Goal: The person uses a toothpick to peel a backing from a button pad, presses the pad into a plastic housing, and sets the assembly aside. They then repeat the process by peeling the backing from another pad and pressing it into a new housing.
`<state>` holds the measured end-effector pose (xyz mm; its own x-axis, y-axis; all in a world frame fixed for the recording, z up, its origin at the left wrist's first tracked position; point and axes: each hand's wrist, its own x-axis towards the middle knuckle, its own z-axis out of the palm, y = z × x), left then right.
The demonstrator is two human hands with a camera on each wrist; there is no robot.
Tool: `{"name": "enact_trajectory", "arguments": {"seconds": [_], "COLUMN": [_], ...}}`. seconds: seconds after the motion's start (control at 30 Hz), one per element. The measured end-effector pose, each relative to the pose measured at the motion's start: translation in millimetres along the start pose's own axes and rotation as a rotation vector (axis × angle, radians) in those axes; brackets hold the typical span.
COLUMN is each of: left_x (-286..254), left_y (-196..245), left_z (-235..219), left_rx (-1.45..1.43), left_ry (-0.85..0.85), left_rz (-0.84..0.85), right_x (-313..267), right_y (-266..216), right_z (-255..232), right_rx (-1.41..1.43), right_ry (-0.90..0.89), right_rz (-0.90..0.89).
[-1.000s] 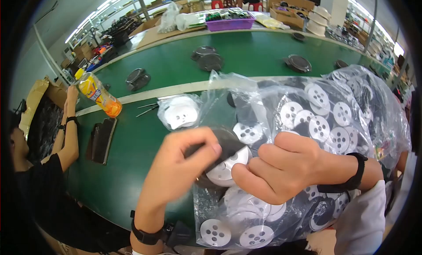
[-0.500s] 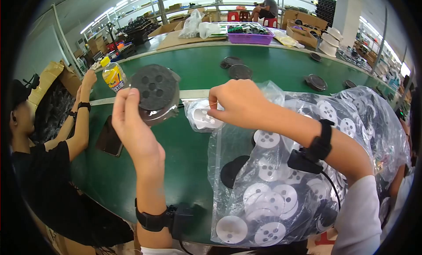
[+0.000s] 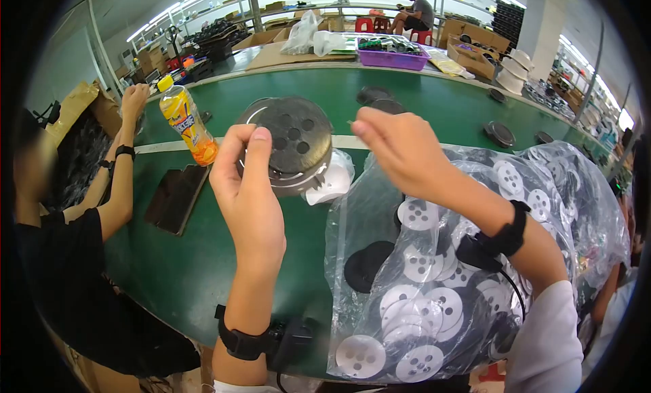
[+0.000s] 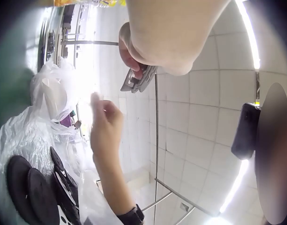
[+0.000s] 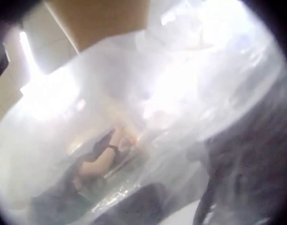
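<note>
My left hand (image 3: pixel 247 189) grips a round dark housing (image 3: pixel 285 145) by its edge, thumb on the front. Its dark face carries several round holes, and its rim looks clear and shiny. To its right, my right hand (image 3: pixel 407 149) is raised apart from it, thumb and forefinger pinching a small thin piece whose pale tip barely shows. In the left wrist view the housing (image 4: pixel 139 79) appears edge-on beneath the left fingers, with the right hand (image 4: pixel 106 124) close by. Behind the housing lies a small clear bag with white pieces (image 3: pixel 332 179). The right wrist view is mostly blurred plastic.
Large clear plastic bags hold white discs with holes (image 3: pixel 420 362) and black discs (image 3: pixel 369 264). A dark wallet-like case (image 3: pixel 176 200) and an orange drink bottle (image 3: pixel 186 122) stand left, beside another person (image 3: pixel 74 257). More dark housings (image 3: pixel 500 134) sit on the green belt (image 3: pixel 447 115).
The left hand first came up off the plastic bag with the housing, then shifted right with it. The right hand went from above the bag to the small white bag, then drew back rightward.
</note>
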<state>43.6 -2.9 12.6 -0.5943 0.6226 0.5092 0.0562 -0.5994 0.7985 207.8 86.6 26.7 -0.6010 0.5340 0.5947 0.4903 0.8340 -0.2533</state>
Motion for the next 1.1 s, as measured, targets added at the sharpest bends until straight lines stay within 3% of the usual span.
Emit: {"name": "enact_trajectory", "arguments": {"seconds": [0.03,0.1,0.17,0.27,0.37,0.43,0.5,0.53,0.6,0.7,0.77,0.8,0.9,0.93,1.1], "left_x": [-2.4,-9.5,-19.6,-32.5,-41.2,-45.9,-48.0,-49.0,-47.7,-43.6,-43.5,-42.7,-51.1,-53.4,-57.6], "left_y": [0.9,5.4,11.7,11.8,9.9,11.1,12.4,12.2,9.3,4.9,10.3,6.4,17.4,12.9,16.9], "left_z": [1.5,9.7,23.3,29.8,33.2,35.4,35.9,35.8,35.0,30.4,33.6,33.5,36.1,37.9,39.3], "left_rx": [-0.016,-0.042,-0.088,-0.103,-0.080,-0.014,0.042,0.082,0.122,0.054,-0.146,-0.094,0.025,0.009,-0.020], "left_ry": [-0.062,-0.132,-0.207,-0.324,-0.418,-0.442,-0.445,-0.461,-0.480,-0.419,-0.347,-0.388,-0.458,-0.459,-0.454], "left_rz": [-0.024,-0.051,-0.093,-0.148,-0.129,-0.119,-0.104,-0.061,-0.020,-0.090,-0.375,-0.322,-0.323,-0.203,-0.239], "right_x": [-4.0,-14.4,-26.7,-44.6,-54.3,-56.3,-55.4,-56.7,-58.3,-63.6,-60.3,-61.8,-73.4,-72.9,-68.5], "right_y": [2.6,7.3,-0.2,-8.2,-0.3,-7.6,-7.0,-5.3,-3.3,4.0,13.5,13.2,8.6,7.1,9.4], "right_z": [-8.6,-23.7,-46.7,-63.9,-58.2,-62.4,-66.4,-65.1,-66.3,-73.2,-75.2,-74.5,-71.9,-67.9,-63.6], "right_rx": [-0.009,0.525,0.566,1.046,0.942,1.022,0.698,0.761,0.788,0.712,0.117,0.115,-0.174,-0.212,-0.279], "right_ry": [0.001,0.049,-0.029,-0.048,0.019,0.032,-0.100,-0.137,-0.085,0.050,0.357,0.356,0.336,0.325,0.409], "right_rz": [0.003,-0.016,0.082,0.237,0.140,0.234,0.091,0.124,0.153,0.123,-0.513,-0.515,-0.756,-0.783,-0.770]}}
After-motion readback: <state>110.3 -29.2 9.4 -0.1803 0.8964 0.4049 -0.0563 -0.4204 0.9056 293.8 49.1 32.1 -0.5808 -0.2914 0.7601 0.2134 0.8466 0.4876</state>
